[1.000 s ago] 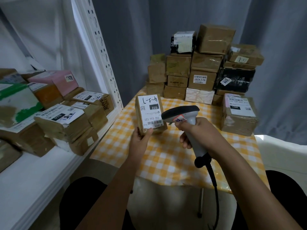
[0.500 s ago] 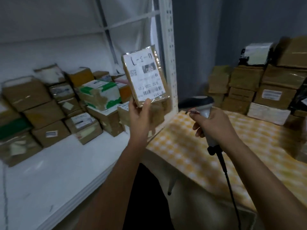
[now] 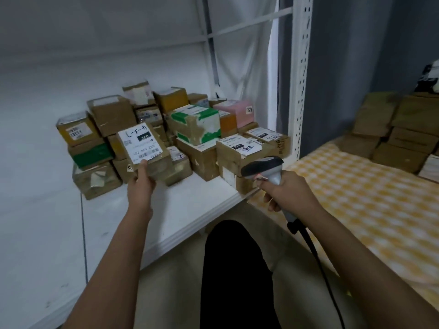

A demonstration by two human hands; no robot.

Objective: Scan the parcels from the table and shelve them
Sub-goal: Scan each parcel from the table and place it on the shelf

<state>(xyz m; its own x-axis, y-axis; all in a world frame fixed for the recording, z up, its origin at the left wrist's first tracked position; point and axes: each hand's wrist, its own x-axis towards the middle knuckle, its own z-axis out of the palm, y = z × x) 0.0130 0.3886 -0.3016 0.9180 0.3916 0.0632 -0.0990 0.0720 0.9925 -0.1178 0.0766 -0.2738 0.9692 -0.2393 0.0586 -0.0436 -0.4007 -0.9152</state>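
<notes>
Both hands are occupied: a labelled parcel (image 3: 145,148) is gripped by the left hand (image 3: 140,184) above the shelf (image 3: 190,210), not yet set down; the scanner (image 3: 263,169) is gripped by the right hand (image 3: 289,193). Right of the shelf, more parcels (image 3: 401,136) are left on the surface (image 3: 356,198).

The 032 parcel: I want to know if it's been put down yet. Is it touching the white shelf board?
Cannot tell. In the head view the left hand grips the 032 parcel at its lower edge, hiding the gap to the shelf board.

Parcel (image 3: 148,150) is brown cardboard under glossy tape, matt paper label. Scanner (image 3: 263,168) looks like smooth plastic. Shelf (image 3: 194,205) painted matt white, bench (image 3: 356,198) in checked cloth, probably.
</notes>
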